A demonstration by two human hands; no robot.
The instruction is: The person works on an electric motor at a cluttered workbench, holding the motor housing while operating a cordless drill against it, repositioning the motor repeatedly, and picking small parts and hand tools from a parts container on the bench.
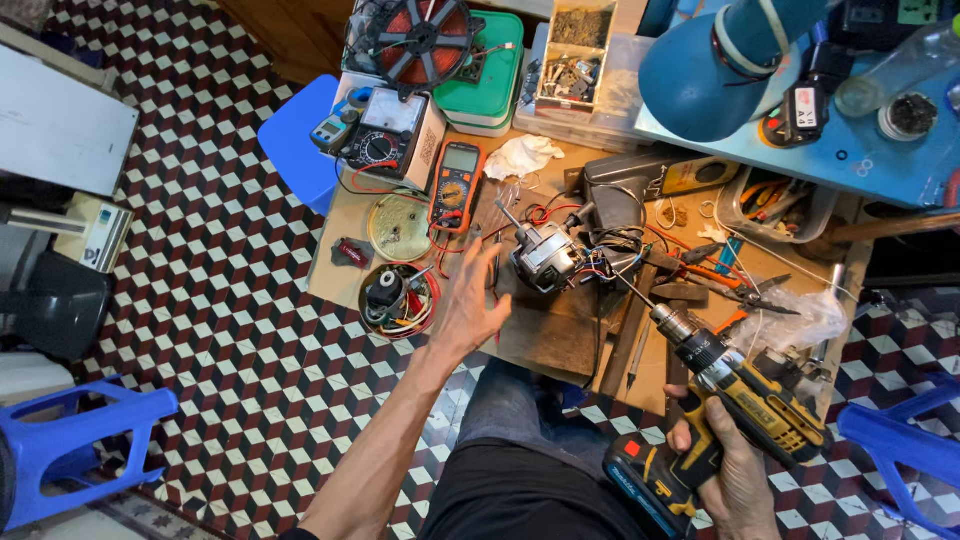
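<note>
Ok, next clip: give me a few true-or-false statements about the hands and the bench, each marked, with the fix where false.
1. The right hand grips a yellow-and-black cordless drill. True.
2. The left hand is closed around the small electric motor. False: it is open with fingers spread, beside the motor, and holds nothing.
3. An orange digital multimeter lies on the wooden bench. True.
4. The drill's bit points away from the motor. False: it angles toward the motor.
5. The blue plastic stools are stacked on the bench. False: they stand on the tiled floor.

Head camera, steeply downward (near workbench [560, 340]).
</note>
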